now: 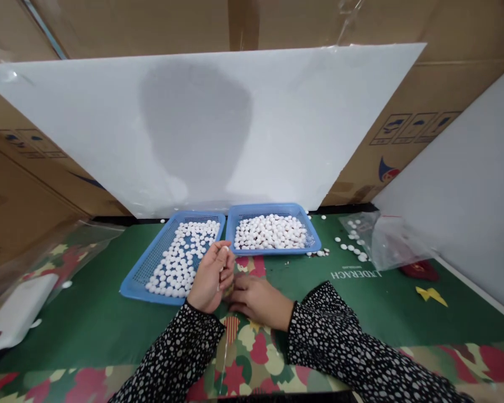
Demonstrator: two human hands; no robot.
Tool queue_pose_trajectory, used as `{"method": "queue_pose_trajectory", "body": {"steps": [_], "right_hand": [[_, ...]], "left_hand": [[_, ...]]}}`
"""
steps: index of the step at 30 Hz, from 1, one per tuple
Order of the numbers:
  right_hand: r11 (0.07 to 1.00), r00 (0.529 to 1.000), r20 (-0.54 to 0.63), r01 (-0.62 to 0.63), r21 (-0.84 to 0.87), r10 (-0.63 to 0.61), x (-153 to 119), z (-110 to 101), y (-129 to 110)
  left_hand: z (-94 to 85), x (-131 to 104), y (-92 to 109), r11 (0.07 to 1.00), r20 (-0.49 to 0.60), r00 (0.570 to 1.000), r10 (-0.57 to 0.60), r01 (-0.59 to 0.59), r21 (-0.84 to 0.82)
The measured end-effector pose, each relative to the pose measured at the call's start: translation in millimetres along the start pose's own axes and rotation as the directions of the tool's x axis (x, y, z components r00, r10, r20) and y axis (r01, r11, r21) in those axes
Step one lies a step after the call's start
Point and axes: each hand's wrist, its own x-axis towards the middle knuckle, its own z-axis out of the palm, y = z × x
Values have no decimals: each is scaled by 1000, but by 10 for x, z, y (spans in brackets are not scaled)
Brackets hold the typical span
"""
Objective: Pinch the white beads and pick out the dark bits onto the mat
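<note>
My left hand (212, 274) is raised by the right side of the left blue basket (138, 274), its fingers curled in. A small white round piece shows at its thumb and fingertip; what else lies in the palm is hidden. Just to the right, my right hand (258, 298) is low over the table with fingers bent together, the tips partly hidden near the left wrist. White round pieces (174, 266) lie spread in the left basket. More white round pieces (271, 232) are heaped in the right blue basket (315, 243).
Loose white pieces (353, 248) lie right of the baskets beside a clear plastic bag (392, 243). A yellow scrap (432, 295) and a dark red item (420, 270) are farther right. A white handheld device (21, 313) is at left. A white board (277, 129) stands behind.
</note>
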Motion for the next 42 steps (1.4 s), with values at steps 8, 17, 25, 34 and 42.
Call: {"method": "queue_pose_trajectory", "body": {"steps": [8, 17, 25, 34, 42], "right_hand": [[994, 996, -75, -30, 107, 38, -40, -28, 23], [461, 773, -190, -145, 876, 605, -249, -519, 198], [583, 814, -266, -107, 806, 517, -197, -509, 154], [617, 790, -309, -108, 780, 529, -187, -485, 79], [641, 761, -321, -158, 751, 564, -179, -451, 61]], "left_hand": [[-5, 27, -111, 992, -15, 1000, -23, 25, 120], [13, 31, -280, 986, 67, 994, -91, 80, 146], [40, 16, -333, 975, 86, 982, -166, 150, 164], [75, 2, -339, 975, 78, 976, -201, 192, 115], [73, -7, -377, 974, 71, 974, -216, 210, 89]]}}
